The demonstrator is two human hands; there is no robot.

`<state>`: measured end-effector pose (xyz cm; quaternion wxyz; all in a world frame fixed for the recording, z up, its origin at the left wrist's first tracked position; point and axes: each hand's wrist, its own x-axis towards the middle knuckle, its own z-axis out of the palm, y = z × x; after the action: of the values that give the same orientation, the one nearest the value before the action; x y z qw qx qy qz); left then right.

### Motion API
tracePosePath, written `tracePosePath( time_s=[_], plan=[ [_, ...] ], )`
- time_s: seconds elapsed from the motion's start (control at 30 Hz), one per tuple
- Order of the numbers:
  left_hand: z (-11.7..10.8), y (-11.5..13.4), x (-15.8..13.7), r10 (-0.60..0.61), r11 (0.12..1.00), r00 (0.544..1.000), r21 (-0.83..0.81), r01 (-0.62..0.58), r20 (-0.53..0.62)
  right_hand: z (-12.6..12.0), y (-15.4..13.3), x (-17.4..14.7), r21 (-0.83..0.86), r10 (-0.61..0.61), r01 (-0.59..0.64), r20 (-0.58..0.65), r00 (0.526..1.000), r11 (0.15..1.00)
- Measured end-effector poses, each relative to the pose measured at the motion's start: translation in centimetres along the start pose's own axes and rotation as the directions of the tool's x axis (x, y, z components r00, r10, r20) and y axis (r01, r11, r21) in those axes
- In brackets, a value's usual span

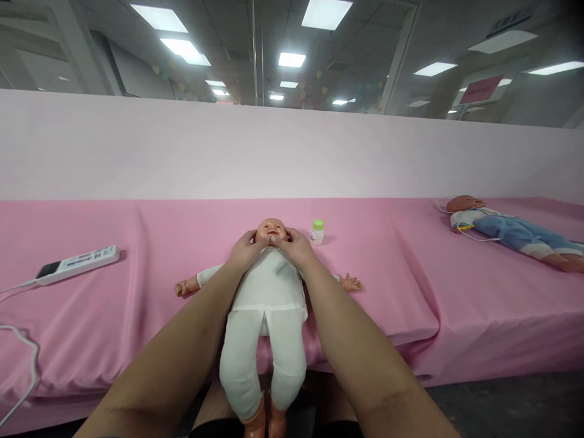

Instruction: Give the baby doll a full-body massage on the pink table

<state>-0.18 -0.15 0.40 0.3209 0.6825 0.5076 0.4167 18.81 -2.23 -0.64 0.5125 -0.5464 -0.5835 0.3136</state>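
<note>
A baby doll in a white top and white trousers lies face up on the pink sheet, arms spread to both sides. Its legs hang over the front edge toward me. My left hand is closed around one side of the doll's head, with the thumb at its chin. On the other side my right hand does the same, its thumb also at the chin. Fingers of both hands are partly hidden beside and behind the head. A small white bottle with a green cap stands just beyond my right hand.
A white power strip with a cable lies at the left. Far right, another doll in blue trousers lies with thin tubes or cords on it. Behind the bed runs a white low wall under glass. The sheet has raised folds.
</note>
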Motion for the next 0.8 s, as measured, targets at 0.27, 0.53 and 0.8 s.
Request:
tracePosePath(
  time_s=[0.27, 0.53, 0.8],
  plan=[
    [-0.1, 0.4, -0.2, -0.013, 1.000, 1.000, 0.005, 0.013, 0.007, 0.0, -0.1, -0.1, -0.003, -0.002, 0.002, -0.002, 1.000, 1.000],
    [0.1, -0.5, 0.3, 0.007, 1.000, 1.000, 0.018, -0.007, -0.014, 0.1, 0.8, 0.7, -0.035, -0.029, 0.029, -0.007, 1.000, 0.999],
    [0.7, -1.9, 1.2, 0.035, 0.995, 0.999, -0.097, -0.037, -0.028, 0.2, 1.0, 1.1, -0.041, -0.035, 0.034, -0.018, 0.999, 0.999]
  ],
)
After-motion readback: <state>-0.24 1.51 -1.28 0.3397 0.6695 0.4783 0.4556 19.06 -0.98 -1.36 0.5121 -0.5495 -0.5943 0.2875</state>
